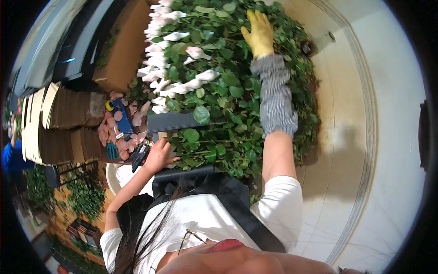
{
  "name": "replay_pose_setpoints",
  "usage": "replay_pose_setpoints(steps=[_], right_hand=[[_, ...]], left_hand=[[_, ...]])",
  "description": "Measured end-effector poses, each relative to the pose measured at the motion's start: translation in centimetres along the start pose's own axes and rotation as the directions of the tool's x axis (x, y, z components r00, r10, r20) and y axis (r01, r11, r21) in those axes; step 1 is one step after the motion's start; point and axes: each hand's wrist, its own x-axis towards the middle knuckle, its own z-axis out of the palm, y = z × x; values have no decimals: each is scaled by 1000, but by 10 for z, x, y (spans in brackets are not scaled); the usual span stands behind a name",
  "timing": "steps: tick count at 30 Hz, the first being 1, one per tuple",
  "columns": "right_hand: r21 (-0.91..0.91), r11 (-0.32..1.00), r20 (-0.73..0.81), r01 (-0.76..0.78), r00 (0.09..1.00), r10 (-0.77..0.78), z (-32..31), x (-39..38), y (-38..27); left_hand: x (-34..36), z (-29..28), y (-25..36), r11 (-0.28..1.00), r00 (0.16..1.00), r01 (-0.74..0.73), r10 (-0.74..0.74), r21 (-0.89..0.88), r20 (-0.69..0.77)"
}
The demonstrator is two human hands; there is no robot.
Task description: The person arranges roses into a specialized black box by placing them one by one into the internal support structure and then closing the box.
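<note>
My right hand point(259, 34), in a yellow glove with a grey striped sleeve point(276, 93) above it, reaches to the far side. Its fingers are spread over a thick heap of green leafy rose stems point(232, 86). The rose heads point(194, 84) on the heap's left side are wrapped in white netting, with pale pink showing through. My bare left hand point(159, 155) is at the near left edge of the heap, thumb apart from the fingers. Beside it lies a black stapler point(140, 156). A dark ridged strip point(175, 121) lies just beyond that hand.
Loose pink petals point(109, 128), a blue object point(122, 118) and teal-handled scissors point(112, 151) lie on the left. Stacked cardboard sheets point(68, 109) stand farther left, near a brown carton point(121, 45). A white bucket point(112, 178) is below the table edge. A pale wall point(392, 114) bounds the right.
</note>
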Motion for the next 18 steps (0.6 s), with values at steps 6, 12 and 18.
replay_pose_setpoints(steps=[6,12,18], right_hand=[[34,987,-345,158,929,-136,15,46,-14],[194,966,-281,170,953,-112,-107,25,28],[-11,965,106,262,960,-260,-158,-39,11]], left_hand=[[-18,-4,-2,998,997,56,-56,2,48],[-7,8,-3,998,996,-7,12,58,-90],[-5,8,-3,1000,999,22,-23,-19,-43]])
